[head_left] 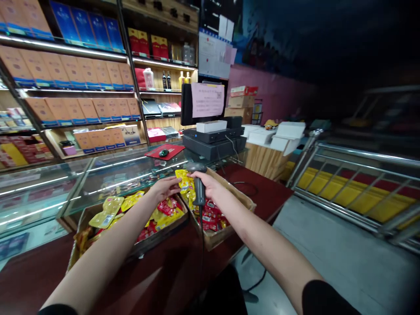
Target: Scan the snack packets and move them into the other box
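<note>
- Forearms (110, 245) extend over and to the left of the right-hand box, the landmark; a low sweep could catch a box rim and shift it.
- Dark red tabletop (157, 273) supports the landmark; near its edge, a pushed box could overhang.
- Left-hand box (166, 232), beside the landmark, contains loose red and yellow packets; its low walls could allow spillage if knocked.
- Right-hand box (229, 234) (landmark) contains loosely piled red packets (211, 215); contact from above could displace contents.
- Right hand (209, 183), above the landmark, is closed around the handle of the scanner. A loosened grip could drop the unit onto the pile.
- Left hand (164, 188), at the landmark's far left, has partly curled fingers at the packet's edge; whether they pinch it, cannot tell.
- Scanner (199, 188) is held handle-down above the landmark. Its head is close to the packet and could bump it.
- Yellow packet (186, 183) is between the hands, above the landmark's far-left part. Its glossy, creased film could slip or throw glare.
- Cable (202, 234) hangs past the landmark's near-left corner; it could snag there and tug the handle.
</note>
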Available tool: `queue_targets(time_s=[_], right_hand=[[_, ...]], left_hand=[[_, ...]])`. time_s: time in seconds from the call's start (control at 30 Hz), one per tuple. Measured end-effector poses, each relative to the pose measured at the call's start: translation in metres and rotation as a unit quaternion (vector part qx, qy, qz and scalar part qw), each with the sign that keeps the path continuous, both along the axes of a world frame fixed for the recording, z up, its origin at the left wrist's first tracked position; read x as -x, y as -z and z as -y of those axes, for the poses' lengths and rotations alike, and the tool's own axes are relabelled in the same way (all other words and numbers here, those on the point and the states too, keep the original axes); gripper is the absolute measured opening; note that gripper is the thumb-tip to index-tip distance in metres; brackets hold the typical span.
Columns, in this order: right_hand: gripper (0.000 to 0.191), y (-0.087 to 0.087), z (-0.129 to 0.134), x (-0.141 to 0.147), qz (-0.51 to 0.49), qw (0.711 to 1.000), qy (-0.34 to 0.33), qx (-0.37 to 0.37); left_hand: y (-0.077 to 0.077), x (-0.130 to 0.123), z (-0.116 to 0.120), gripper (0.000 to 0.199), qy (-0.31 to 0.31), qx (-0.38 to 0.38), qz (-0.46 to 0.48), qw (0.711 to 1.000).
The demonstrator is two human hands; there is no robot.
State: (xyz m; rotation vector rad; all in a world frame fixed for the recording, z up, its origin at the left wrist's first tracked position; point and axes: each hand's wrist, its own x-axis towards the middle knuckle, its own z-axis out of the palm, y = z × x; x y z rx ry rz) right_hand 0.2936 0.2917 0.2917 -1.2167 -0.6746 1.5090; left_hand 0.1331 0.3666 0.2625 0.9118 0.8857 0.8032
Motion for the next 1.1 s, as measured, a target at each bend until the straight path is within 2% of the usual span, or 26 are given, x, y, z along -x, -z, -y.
queue_targets(time_s=[0.1,0.17,0.23,0.33,0.43,0.53,0.67,0.8,0.97,1.1], right_hand=[[0.012,0.000,0.000,-0.041,-0.082,0.996,0.007,0.028],[0.010,0.000,0.003,-0.065,-0.079,0.995,0.054,0.037],[0.007,0.000,0.007,-0.083,-0.057,0.990,0.120,0.040],[0.006,0.001,0.011,-0.098,-0.036,0.984,0.173,0.037],[0.009,0.004,0.010,-0.099,-0.029,0.984,0.171,0.038],[0.012,0.007,0.005,-0.085,-0.020,0.987,0.152,0.038],[0.011,0.008,-0.009,-0.049,-0.013,0.994,0.104,0.032],[0.011,0.011,-0.027,0.002,-0.019,0.999,0.030,0.025],[0.007,0.020,-0.044,0.075,-0.039,0.998,-0.042,0.041],[0.004,0.029,-0.052,0.134,-0.054,0.994,-0.082,0.054]], left_hand=[[-0.003,-0.047,-0.004,0.024,0.042,0.004,0.008,0.999],[-0.003,-0.075,-0.004,0.021,0.057,0.000,0.023,0.998],[-0.003,-0.097,-0.001,0.019,0.046,-0.010,0.035,0.998],[-0.003,-0.112,0.005,0.022,0.017,-0.024,0.022,0.999],[-0.003,-0.105,0.005,0.024,0.014,-0.028,0.005,0.999],[-0.001,-0.080,-0.003,0.026,0.004,-0.031,0.000,1.000],[0.005,-0.023,-0.020,0.029,-0.032,-0.046,-0.011,0.998],[0.010,0.050,-0.026,0.030,-0.089,-0.044,-0.014,0.995],[0.009,0.141,-0.020,0.033,-0.147,-0.062,-0.047,0.986],[0.010,0.201,-0.020,0.043,-0.169,-0.098,-0.126,0.973]])
